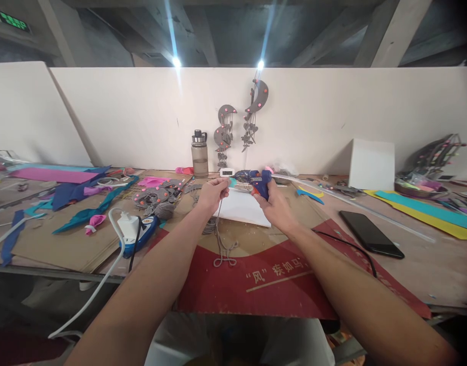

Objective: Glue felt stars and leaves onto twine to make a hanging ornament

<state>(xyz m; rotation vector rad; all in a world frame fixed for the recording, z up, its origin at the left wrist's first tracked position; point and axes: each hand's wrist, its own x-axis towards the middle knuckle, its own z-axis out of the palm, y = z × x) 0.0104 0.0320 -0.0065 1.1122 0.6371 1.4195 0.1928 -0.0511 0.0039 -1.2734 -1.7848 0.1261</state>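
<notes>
My right hand [276, 207] is closed around the grip of a blue glue gun [263, 184], whose front end points left. A long clear glue stick [313, 183] runs out of its back to the right. My left hand [213, 194] is pinched just left of the gun's tip. Grey yarn [220, 208] hangs from those fingers and coils on the red cardboard below. Between the hands shows a small teal piece [232, 182]; I cannot tell whether it is held or part of the gun. White paper [243, 207] lies underneath.
A blue power strip [142, 239] with a white plug and a bundle of grey yarn [163, 203] are at left. Behind stands a bottle [200, 155]. A phone [371, 234] lies at right, near a black cable [351, 244]. Grey moon-shaped hangings [259, 96] are on the board.
</notes>
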